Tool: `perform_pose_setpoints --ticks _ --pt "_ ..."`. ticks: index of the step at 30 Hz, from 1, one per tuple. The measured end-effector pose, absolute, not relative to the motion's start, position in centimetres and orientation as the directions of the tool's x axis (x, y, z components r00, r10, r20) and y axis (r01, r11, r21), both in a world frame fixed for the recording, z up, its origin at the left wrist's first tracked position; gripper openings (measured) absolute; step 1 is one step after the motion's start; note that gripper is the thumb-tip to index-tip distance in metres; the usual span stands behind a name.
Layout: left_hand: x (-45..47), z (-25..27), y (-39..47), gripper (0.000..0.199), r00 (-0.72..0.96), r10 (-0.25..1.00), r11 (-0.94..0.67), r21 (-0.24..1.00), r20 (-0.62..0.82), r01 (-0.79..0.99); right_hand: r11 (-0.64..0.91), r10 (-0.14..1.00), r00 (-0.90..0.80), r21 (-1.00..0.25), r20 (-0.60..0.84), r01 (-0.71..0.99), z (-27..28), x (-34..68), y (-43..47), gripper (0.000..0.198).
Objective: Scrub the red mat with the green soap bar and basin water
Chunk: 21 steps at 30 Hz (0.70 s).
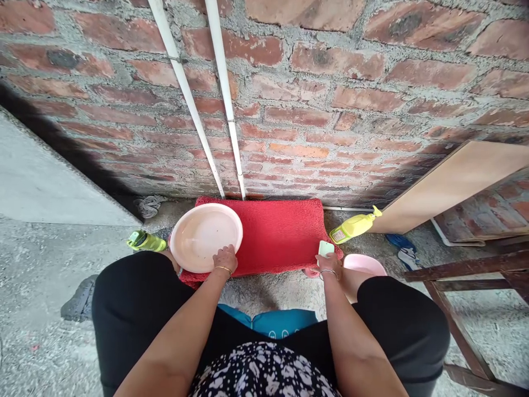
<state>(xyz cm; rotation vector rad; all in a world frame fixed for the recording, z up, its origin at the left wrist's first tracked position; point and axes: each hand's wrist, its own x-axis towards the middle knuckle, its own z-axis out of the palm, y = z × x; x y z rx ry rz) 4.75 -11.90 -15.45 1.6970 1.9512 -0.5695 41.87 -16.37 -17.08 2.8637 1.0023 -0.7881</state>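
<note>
A pale pink basin [192, 242] sits on the left end of a low stand covered with red cloth [276, 231]. It seems to hold clear water. My left hand [226, 259] is closed over the basin's near right rim, fingers pointing inward. At the cloth's right end, my right hand [329, 266] grips a small pale green rounded block [326, 248], whose exact kind I cannot make out. Part of that block is hidden by my fingers.
Right of the cloth are a yellow pump bottle [351, 227] and a pink basin [366, 264] on the floor. A green bottle [146, 241] stands left. Behind rises a brick wall [297, 116] with two white pipes [225, 88]. A wooden stool [450, 325] is at right.
</note>
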Motion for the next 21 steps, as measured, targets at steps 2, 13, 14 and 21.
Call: perform_pose_setpoints --ticks 2,13,14,21 --pt "4.9 -15.3 -11.8 0.046 -0.111 0.784 0.148 0.01 -0.611 0.989 -0.806 0.574 0.681 -0.166 -0.454 0.568 -17.0 41.2 -16.2 0.055" --pt "4.5 -15.3 -12.3 0.047 -0.084 0.801 0.146 0.056 -0.593 0.988 -0.095 0.846 -0.079 -0.294 -0.527 0.951 -18.4 23.8 -17.2 0.053" --pt "4.5 -15.3 -12.3 0.047 -0.084 0.801 0.146 0.058 -0.593 0.988 -0.055 0.841 -0.112 -0.289 -0.53 0.956 -18.5 23.6 -17.4 0.053" --pt "4.8 -15.9 -11.9 0.047 -0.099 0.795 0.166 0.058 -0.598 0.984 -0.355 0.808 0.221 -0.152 -0.546 0.923 -18.0 31.6 -16.7 0.055"
